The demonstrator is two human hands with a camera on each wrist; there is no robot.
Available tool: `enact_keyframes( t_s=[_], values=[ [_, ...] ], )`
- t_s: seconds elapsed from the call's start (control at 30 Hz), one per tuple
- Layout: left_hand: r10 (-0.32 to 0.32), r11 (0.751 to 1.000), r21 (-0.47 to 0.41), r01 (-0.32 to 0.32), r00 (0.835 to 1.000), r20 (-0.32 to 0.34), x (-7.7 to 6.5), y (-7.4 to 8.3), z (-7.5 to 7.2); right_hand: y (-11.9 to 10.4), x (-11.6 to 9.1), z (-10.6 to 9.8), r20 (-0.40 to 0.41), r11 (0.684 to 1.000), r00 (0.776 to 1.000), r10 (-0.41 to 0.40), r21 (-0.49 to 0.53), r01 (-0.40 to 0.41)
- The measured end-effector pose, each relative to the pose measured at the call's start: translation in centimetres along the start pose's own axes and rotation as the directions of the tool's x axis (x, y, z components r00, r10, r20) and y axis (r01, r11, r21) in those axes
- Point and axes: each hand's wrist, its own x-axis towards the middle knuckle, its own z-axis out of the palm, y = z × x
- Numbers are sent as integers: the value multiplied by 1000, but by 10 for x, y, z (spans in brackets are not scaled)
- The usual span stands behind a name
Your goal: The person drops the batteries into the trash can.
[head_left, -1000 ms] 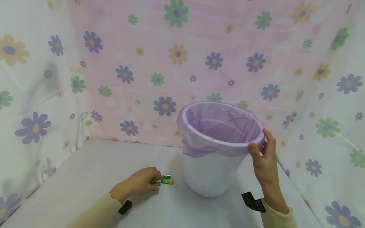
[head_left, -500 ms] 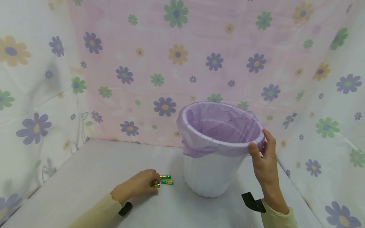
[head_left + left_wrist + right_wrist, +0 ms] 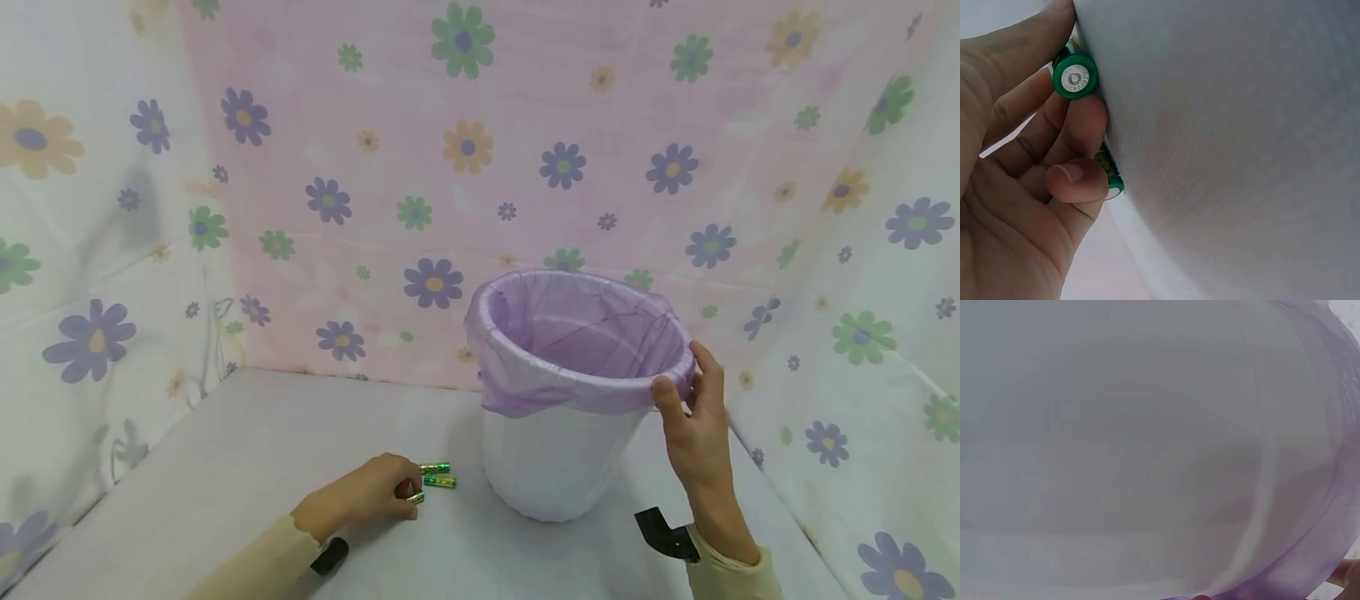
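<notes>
A green-and-gold battery (image 3: 415, 498) lies at the fingertips of my left hand (image 3: 367, 496). In the left wrist view this battery (image 3: 1074, 76) shows its flat end between thumb and forefinger, which pinch it close to the tabletop. Two more batteries, the upper one (image 3: 434, 468) and the lower one (image 3: 439, 481), lie just beyond the fingers. My right hand (image 3: 701, 425) grips the right side of a white trash can (image 3: 558, 458) by its rim. A thin purple bag (image 3: 525, 392) lines the can and folds over the rim. Parts of the left fingers hide one another.
The white tabletop (image 3: 300, 425) spreads left of and in front of the can. Flowered cloth walls (image 3: 337, 267) enclose the back and both sides. Black bands (image 3: 665, 533) sit at the wrists. The can's white side fills most of the right wrist view.
My left hand has drawn one battery slightly toward me, apart from the other two. The right hand and the trash can have stayed in place.
</notes>
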Motion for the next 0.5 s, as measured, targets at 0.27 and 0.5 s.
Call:
enact_keyframes(
  t_s=[0.27, 0.5],
  values=[
    [15, 1000, -5, -15, 1000, -2, -1, -1, 1, 2, 1, 0, 0, 1000, 1000, -16, 17, 16],
    [52, 999, 16, -52, 998, -26, -3, 1, -6, 3, 0, 0, -3, 1000, 1000, -20, 19, 20]
  ],
)
